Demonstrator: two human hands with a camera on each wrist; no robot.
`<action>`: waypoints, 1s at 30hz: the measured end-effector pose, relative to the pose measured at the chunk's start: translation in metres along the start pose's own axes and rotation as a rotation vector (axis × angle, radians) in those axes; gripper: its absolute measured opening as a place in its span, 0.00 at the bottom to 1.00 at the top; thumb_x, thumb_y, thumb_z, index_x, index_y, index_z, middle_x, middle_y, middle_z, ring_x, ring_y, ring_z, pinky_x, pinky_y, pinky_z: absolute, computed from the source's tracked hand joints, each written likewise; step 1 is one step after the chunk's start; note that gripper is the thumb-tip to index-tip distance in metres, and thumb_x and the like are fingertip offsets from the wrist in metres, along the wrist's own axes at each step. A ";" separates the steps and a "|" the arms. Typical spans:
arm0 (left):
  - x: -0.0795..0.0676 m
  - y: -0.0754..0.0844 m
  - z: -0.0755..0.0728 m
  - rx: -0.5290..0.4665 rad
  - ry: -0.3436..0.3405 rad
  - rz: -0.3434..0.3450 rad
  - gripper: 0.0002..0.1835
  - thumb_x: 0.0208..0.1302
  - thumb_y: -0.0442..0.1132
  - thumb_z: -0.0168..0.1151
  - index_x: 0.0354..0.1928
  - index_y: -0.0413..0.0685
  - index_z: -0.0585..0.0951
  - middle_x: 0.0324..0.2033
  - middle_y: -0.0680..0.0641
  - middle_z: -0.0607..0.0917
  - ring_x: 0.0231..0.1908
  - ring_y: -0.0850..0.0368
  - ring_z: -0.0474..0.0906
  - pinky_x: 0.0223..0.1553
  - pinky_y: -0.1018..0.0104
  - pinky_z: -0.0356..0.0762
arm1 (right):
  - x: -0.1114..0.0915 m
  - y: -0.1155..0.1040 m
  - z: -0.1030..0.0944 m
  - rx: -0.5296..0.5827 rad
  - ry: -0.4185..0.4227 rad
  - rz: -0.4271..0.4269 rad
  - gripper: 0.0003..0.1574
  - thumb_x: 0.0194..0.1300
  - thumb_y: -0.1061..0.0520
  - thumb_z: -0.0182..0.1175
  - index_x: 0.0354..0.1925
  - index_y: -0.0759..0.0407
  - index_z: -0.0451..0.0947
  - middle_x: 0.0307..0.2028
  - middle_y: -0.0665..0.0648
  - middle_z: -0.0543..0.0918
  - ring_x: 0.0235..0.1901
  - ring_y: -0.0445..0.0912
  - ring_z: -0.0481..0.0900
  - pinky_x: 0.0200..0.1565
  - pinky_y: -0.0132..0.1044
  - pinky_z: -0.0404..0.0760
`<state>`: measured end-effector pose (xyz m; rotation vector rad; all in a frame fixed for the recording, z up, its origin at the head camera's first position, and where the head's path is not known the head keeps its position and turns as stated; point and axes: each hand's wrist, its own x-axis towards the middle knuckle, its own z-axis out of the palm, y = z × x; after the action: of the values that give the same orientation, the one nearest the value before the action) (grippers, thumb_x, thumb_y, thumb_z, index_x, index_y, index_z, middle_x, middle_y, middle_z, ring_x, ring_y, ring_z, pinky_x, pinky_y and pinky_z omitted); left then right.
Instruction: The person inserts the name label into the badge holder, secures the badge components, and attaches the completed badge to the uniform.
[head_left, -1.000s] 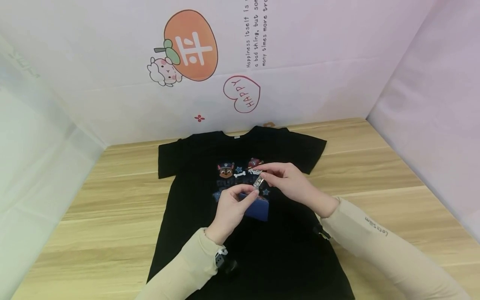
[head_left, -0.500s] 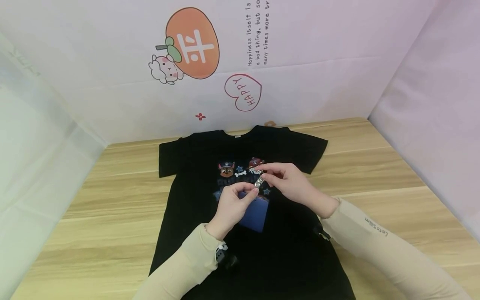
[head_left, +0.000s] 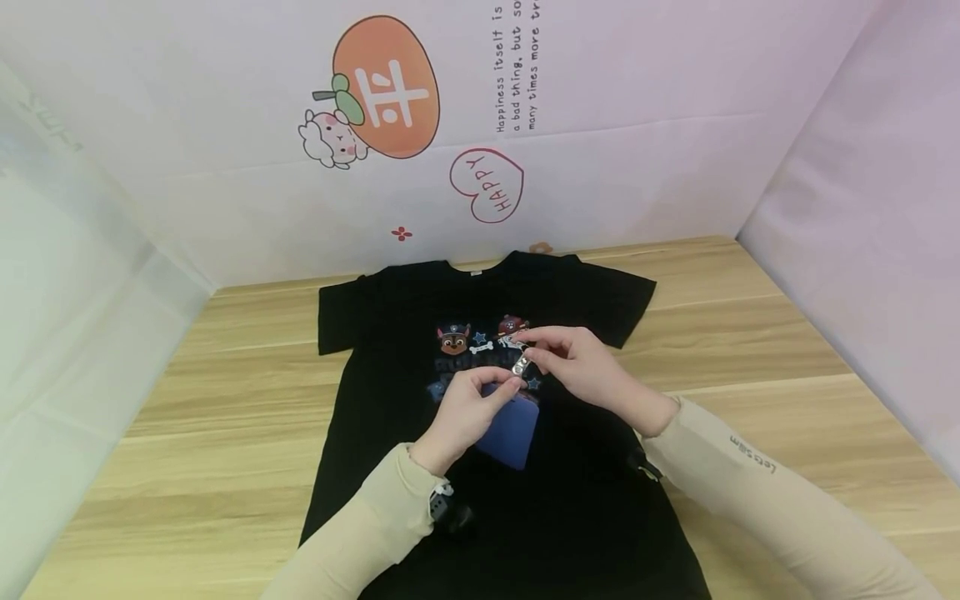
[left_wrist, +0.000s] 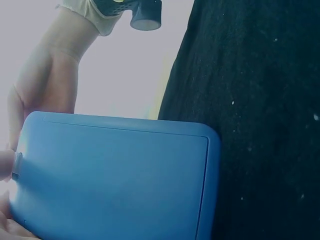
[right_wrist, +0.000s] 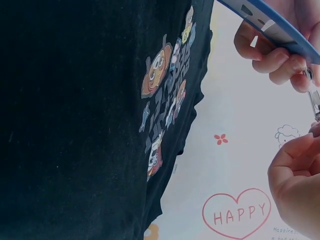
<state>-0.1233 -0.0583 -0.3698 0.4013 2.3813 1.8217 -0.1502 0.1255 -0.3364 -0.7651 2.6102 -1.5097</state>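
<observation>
A blue badge holder (head_left: 512,435) hangs below my fingers, over the black T-shirt (head_left: 397,492). My left hand (head_left: 463,412) pinches the holder's top end between thumb and index finger, by its strap. The metal badge clip (head_left: 522,362) sits between the two hands, and my right hand (head_left: 588,367) pinches its upper end. In the left wrist view the flat face of the badge holder (left_wrist: 115,175) fills the lower left. In the right wrist view, left-hand fingers (right_wrist: 280,65) lie behind the holder's edge, and the clip (right_wrist: 315,102) is cut off by the frame.
The shirt lies spread on a wood-grain table (head_left: 225,417), its printed cartoon dog (head_left: 453,340) facing up. A white printed cloth (head_left: 600,167) stands behind the table, with pale cloth walls on both sides.
The badge holder has swung lower and shows more of its blue face. The metal clip has turned slightly between the fingers. Both hands stay almost in place.
</observation>
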 end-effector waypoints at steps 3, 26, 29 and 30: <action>0.000 0.001 0.000 0.019 0.002 0.000 0.10 0.66 0.36 0.58 0.37 0.35 0.83 0.35 0.38 0.86 0.35 0.64 0.74 0.39 0.67 0.72 | 0.000 0.001 0.000 0.001 -0.005 -0.005 0.16 0.67 0.64 0.55 0.52 0.65 0.78 0.21 0.52 0.72 0.21 0.40 0.67 0.22 0.31 0.64; -0.004 -0.006 0.002 0.074 0.016 0.053 0.08 0.63 0.32 0.59 0.32 0.33 0.83 0.28 0.38 0.85 0.25 0.63 0.70 0.24 0.74 0.65 | -0.002 0.006 0.004 0.017 -0.056 -0.008 0.15 0.67 0.65 0.55 0.51 0.65 0.78 0.20 0.52 0.73 0.20 0.40 0.67 0.22 0.30 0.67; -0.004 -0.006 0.002 0.091 0.016 0.067 0.08 0.64 0.32 0.59 0.32 0.34 0.83 0.28 0.39 0.85 0.24 0.64 0.70 0.24 0.74 0.64 | -0.001 0.007 0.003 0.012 -0.059 -0.004 0.15 0.67 0.65 0.55 0.51 0.65 0.78 0.20 0.52 0.74 0.22 0.41 0.69 0.23 0.31 0.68; -0.004 -0.006 0.002 0.101 0.016 0.071 0.08 0.64 0.32 0.59 0.32 0.34 0.83 0.27 0.39 0.85 0.24 0.64 0.69 0.24 0.74 0.64 | -0.001 0.007 0.003 0.011 -0.062 -0.004 0.15 0.67 0.65 0.55 0.51 0.65 0.78 0.21 0.52 0.74 0.22 0.41 0.69 0.23 0.31 0.68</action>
<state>-0.1195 -0.0590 -0.3763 0.4901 2.5083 1.7440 -0.1512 0.1265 -0.3439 -0.8032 2.5556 -1.4756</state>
